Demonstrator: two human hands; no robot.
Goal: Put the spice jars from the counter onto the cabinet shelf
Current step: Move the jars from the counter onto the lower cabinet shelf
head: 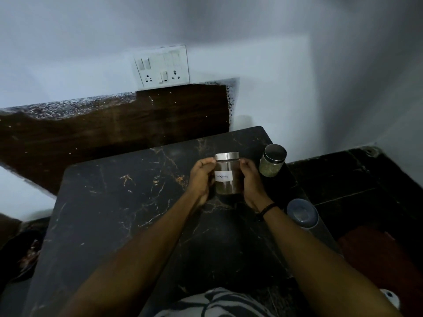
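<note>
Between my two sets of fingers sits the labelled spice jar (226, 173), upright on or just above the counter (114, 202); left hand (201, 177) and right hand (250, 181) curl round its glass sides, likely for a steady lift. Just beyond my right fingertips a second jar (272, 160) waits; no cabinet shelf shows.

Labelled glass spice jar (226, 173) with steel lid, upright, dark brownish contents in the lower half, white label facing camera, held between both hands above dark marble counter (119, 202). Second glass jar (272, 160) just right of it, steel lid, greenish contents, standing on counter near right edge.
</note>
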